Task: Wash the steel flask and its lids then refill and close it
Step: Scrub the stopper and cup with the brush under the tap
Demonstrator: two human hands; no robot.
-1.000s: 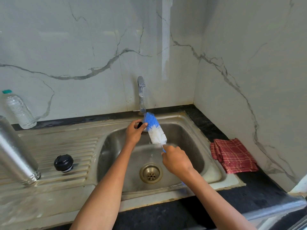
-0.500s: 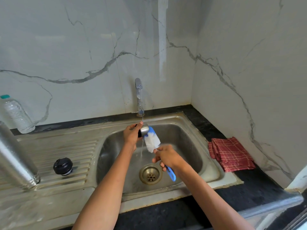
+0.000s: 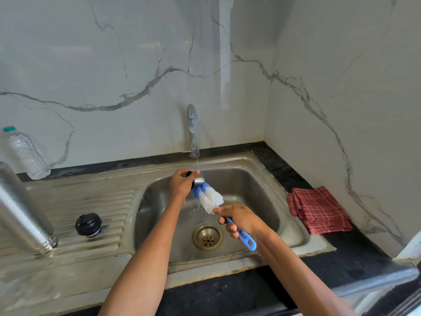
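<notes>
Step in hand: scrubbing one flask lid under the tap.

Left hand (image 3: 182, 183) holds the small steel lid (image 3: 198, 180) over the sink (image 3: 262, 190), fingers curled round it, just under the thin stream from the tap (image 3: 192, 128). Right hand (image 3: 241, 221) has its grip closed round the blue handle of the bottle brush (image 3: 210, 198); the blue-and-white bristle head meets the lid's open side. How deep the bristles sit inside cannot be told.

Other parts: steel flask (image 3: 20, 215) stands tilted on the draining board (image 3: 91, 197) at far left, mouth down. Black inner lid (image 3: 88, 225) rests on the ribs near it. Both well apart from the hands. Plastic bottle (image 3: 25, 153) stands behind by the wall; red cloth (image 3: 319, 210) lies on the table right of the sink.

Judgement on doing it well:
- Twist the brush while turning the lid, so the rim and any thread get swept.
- Keep the lid's opening tipped toward the stream to flush.
- The wet steel lid is likely slippery; keep the hold firm, low over the sink.
- Flask and black lid seemingly still await refitting; task roughly midway.
</notes>
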